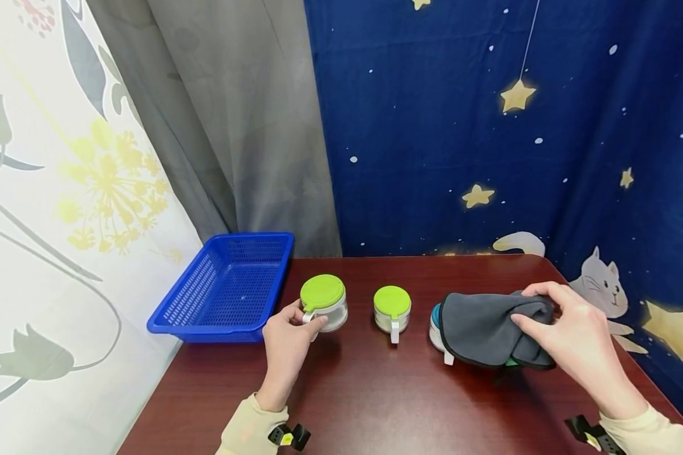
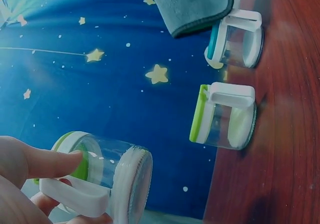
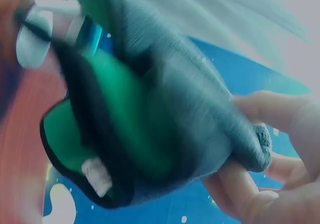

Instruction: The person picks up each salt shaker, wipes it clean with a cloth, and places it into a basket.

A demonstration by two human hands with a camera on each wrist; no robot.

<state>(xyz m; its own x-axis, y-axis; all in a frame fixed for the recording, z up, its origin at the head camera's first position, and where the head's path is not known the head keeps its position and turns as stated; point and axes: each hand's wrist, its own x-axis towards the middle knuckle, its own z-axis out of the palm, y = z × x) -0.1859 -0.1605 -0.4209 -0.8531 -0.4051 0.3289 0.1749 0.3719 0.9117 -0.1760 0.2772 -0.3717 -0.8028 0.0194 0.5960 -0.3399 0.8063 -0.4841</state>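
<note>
My left hand (image 1: 289, 341) grips the white handle of a clear jar with a green lid (image 1: 323, 300); the left wrist view shows the thumb over that handle (image 2: 75, 196). To its right stands a second green-lidded jar (image 1: 392, 308), its handle toward me. My right hand (image 1: 575, 328) pinches a folded grey cloth (image 1: 484, 328) with a dark edge; in the right wrist view its green underside (image 3: 120, 109) and a small white label (image 3: 96, 176) show. Partly hidden behind the cloth is a blue-lidded jar (image 1: 435, 328) with a white handle.
A blue plastic basket (image 1: 216, 332) with perforated sides sits at the table's left back. The dark red-brown table (image 1: 375, 404) meets a grey curtain (image 1: 250, 126) and a blue star-patterned curtain (image 1: 421, 126) at the back.
</note>
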